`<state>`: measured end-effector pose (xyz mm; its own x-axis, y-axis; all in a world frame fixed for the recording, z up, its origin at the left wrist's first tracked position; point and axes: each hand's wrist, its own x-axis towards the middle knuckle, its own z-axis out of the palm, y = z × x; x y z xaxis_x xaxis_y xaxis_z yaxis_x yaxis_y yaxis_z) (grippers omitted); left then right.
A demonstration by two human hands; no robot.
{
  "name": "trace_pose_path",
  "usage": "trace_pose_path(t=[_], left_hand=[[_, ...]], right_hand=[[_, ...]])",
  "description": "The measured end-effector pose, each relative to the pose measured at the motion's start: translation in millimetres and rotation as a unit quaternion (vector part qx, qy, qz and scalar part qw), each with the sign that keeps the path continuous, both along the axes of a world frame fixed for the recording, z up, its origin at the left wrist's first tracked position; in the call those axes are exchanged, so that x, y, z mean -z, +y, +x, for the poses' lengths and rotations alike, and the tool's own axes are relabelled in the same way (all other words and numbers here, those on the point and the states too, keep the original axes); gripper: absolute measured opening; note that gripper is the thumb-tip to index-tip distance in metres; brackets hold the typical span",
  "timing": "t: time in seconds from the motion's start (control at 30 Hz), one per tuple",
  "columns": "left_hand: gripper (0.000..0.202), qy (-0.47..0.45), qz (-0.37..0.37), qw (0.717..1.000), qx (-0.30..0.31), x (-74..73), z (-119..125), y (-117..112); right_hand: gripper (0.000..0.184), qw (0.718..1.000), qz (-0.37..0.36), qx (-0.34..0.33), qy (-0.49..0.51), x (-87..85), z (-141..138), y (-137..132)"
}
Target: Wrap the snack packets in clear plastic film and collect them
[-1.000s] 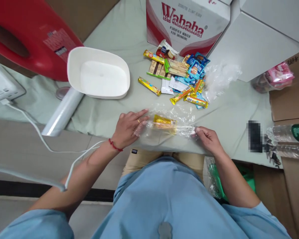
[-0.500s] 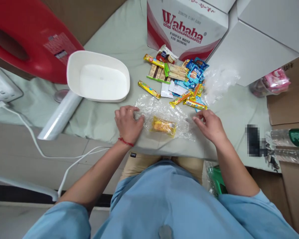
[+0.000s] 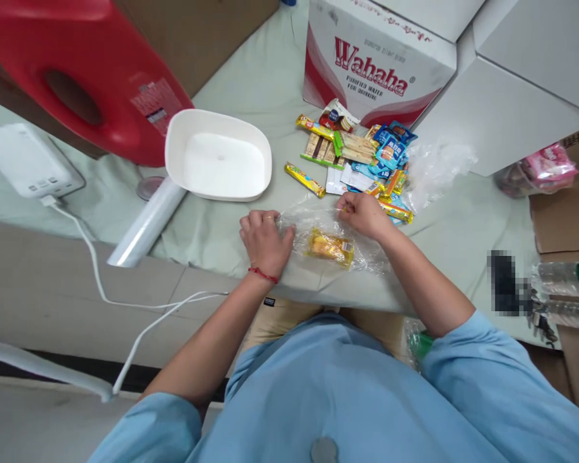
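A yellow snack packet (image 3: 330,247) lies on a sheet of clear plastic film (image 3: 318,222) near the table's front edge. My left hand (image 3: 266,241) rests curled on the film's left side, fingers pressed down on it. My right hand (image 3: 365,213) is closed in a pinch on the film's far edge, just in front of the pile of snack packets (image 3: 359,154). A red cord circles my left wrist.
A white oval tray (image 3: 219,155) stands left of the snacks, with a roll of clear film (image 3: 147,223) beside it. A Wahaha carton (image 3: 374,61), white boxes (image 3: 502,96), a red appliance (image 3: 82,71), a white power strip (image 3: 29,161) and bottles (image 3: 560,289) surround the green cloth.
My right hand has moved from the film's right side up and left to its far edge. The left hand stayed on the left side. The camera view shifted slightly.
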<state>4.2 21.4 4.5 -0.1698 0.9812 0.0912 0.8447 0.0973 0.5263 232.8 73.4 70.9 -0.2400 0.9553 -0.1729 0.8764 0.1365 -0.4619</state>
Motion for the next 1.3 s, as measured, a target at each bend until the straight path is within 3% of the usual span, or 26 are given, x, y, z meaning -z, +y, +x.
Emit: trace_pose_path(t=[0.13, 0.27, 0.37, 0.43, 0.5, 0.6, 0.67, 0.73, 0.83, 0.87, 0.93, 1.03, 1.17, 1.23, 1.3], left_hand=[[0.018, 0.002, 0.008, 1.000, 0.009, -0.7, 0, -1], [0.009, -0.030, 0.019, 0.999, 0.030, 1.5, -1, 0], [0.039, -0.150, 0.038, 0.986, 0.068, 3.3, -7, 2], [0.064, -0.278, 0.029, 0.953, 0.119, 2.5, -14, 3], [0.072, -0.401, -0.004, 0.901, 0.163, 0.4, -25, 3], [0.053, -0.529, -0.014, 0.834, 0.157, -1.8, -41, 2], [0.041, -0.564, 0.022, 0.817, 0.122, -1.6, -49, 2], [0.043, -0.532, 0.049, 0.842, 0.080, -1.3, -51, 2], [0.060, -0.360, 0.023, 0.931, 0.047, -3.3, -43, 8], [0.067, -0.297, 0.002, 0.953, 0.056, -4.7, -38, 11], [0.079, -0.222, -0.042, 0.968, 0.105, -8.0, -29, 18], [0.080, -0.291, -0.050, 0.939, 0.178, -11.2, -21, 26], [0.046, -0.467, 0.056, 0.870, 0.147, -9.0, -31, 18], [0.034, -0.508, 0.031, 0.843, 0.176, -7.0, -41, 7], [0.029, -0.500, -0.019, 0.839, 0.212, -6.2, -47, -4]], right_hand=[[0.014, 0.986, 0.104, -0.123, 0.043, -14.3, -1, -40], [0.026, 0.970, 0.060, -0.237, -0.007, -4.7, -11, -89], [0.033, 0.964, 0.057, -0.257, -0.019, 12.0, -12, -108], [0.036, 0.968, 0.061, -0.243, -0.008, 21.3, -10, -112], [0.040, 0.971, 0.055, -0.231, 0.010, 27.1, -7, -112], [0.045, 0.976, 0.043, -0.209, 0.044, 30.3, -4, -110], [0.049, 0.978, 0.038, -0.195, 0.067, 30.2, -4, -108], [0.049, 0.978, 0.036, -0.185, 0.086, 29.6, -5, -107], [0.047, 0.979, 0.038, -0.175, 0.100, 29.0, -6, -107], [0.046, 0.979, 0.039, -0.174, 0.102, 29.2, -6, -108], [0.046, 0.978, 0.038, -0.175, 0.111, 30.5, -5, -108], [0.044, 0.974, 0.045, -0.177, 0.133, 33.9, -3, -108], [0.042, 0.968, 0.055, -0.179, 0.166, 37.7, -2, -110], [0.042, 0.967, 0.052, -0.182, 0.172, 38.8, -2, -111], [0.041, 0.966, 0.051, -0.186, 0.172, 39.7, -2, -110]])
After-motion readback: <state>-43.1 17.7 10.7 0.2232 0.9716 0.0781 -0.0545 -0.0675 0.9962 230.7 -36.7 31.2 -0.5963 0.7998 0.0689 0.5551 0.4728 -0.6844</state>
